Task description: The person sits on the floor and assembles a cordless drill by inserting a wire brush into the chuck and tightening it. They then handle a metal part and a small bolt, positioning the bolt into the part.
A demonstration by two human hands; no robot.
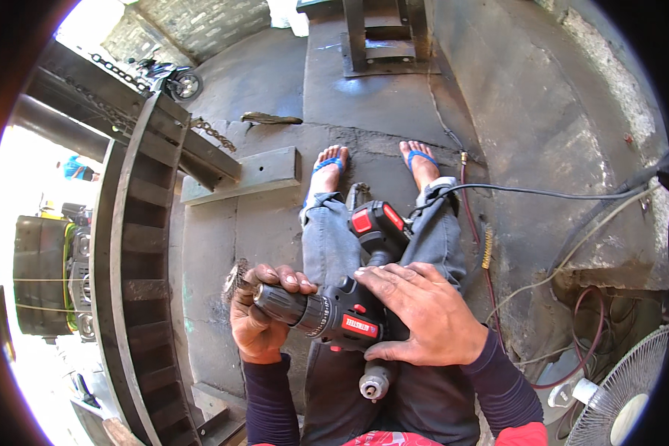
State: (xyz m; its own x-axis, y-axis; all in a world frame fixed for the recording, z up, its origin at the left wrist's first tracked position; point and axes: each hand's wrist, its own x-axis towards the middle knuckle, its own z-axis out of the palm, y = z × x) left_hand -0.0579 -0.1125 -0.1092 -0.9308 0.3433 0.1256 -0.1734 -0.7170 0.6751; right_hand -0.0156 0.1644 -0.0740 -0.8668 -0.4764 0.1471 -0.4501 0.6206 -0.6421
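Note:
A black and red cordless drill (342, 321) lies sideways above my lap, its chuck to the left. My left hand (260, 320) is closed round the chuck, with a worn wire brush (236, 281) showing beside its fingers; how the brush is held is hidden. My right hand (427, 316) grips the drill's rear end, palm over the housing. Beyond it, a red and black battery-like block (379, 221) sits between my knees. Under the drill, a metal tool nose (375, 380) points toward me; the rest of that tool is covered.
A ladder-like steel frame (145, 275) stands at the left, beside a steel beam (249, 175) on the floor. Cables and a red hose (490, 293) run along the right. A fan (632, 390) stands at lower right. Another steel frame (386, 37) is ahead.

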